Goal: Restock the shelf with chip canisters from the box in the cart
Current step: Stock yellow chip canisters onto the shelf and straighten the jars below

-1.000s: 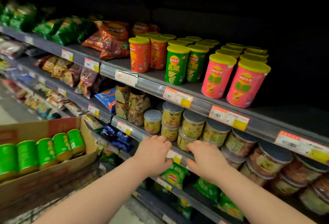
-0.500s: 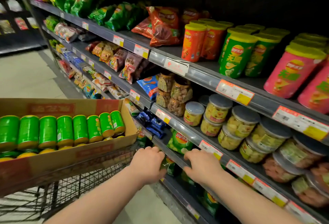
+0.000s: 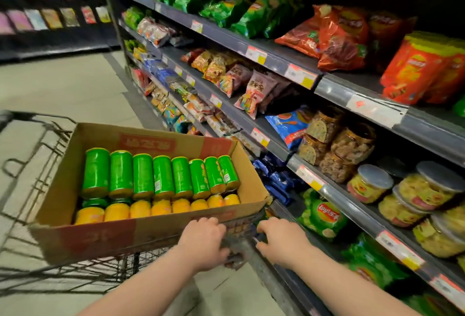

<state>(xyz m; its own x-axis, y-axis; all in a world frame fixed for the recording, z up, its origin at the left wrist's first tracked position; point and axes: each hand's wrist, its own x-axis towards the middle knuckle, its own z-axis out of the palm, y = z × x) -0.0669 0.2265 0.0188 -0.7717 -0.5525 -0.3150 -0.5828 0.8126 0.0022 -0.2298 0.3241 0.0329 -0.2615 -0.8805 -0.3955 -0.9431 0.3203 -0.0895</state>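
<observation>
At lower centre our left hand (image 3: 203, 242) curls over the rim of the wire cart (image 3: 236, 232). Our right hand (image 3: 279, 240) sits just beside it, its grip unclear. The green chip canisters (image 3: 143, 175) lie in rows in the cardboard box (image 3: 100, 237), left of the shelf (image 3: 334, 89).

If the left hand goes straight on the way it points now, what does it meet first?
Probably the near wall of the cardboard box, just ahead of the left hand. Depth is unclear: the cart rim may come first.
</observation>
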